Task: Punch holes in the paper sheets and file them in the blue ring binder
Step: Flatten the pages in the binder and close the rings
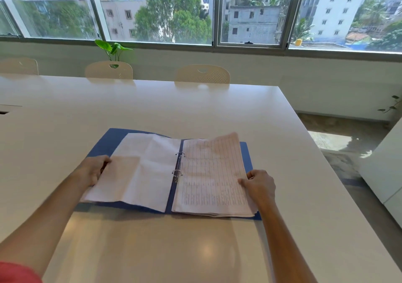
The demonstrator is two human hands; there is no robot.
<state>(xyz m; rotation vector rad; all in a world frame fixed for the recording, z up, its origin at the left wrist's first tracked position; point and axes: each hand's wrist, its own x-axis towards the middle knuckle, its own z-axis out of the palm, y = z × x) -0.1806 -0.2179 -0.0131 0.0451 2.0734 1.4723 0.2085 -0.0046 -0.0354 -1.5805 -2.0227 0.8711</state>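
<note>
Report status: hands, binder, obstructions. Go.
Left hand grips blank white sheets; right hand grips printed table sheets. Blue ring binder open flat. No obstructions visible.

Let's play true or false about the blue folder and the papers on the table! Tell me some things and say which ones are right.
1. The blue ring binder lies open on the white table. True.
2. The left hand holds a hole punch. False: it grips the edge of the blank, creased sheets on the binder's left side.
3. The right hand holds the outer edge of the printed sheets. True.
4. The printed sheets lie on the left side of the rings. False: they lie on the right.
5. The chairs across the table have people sitting in them. False: nobody sits there.
</note>
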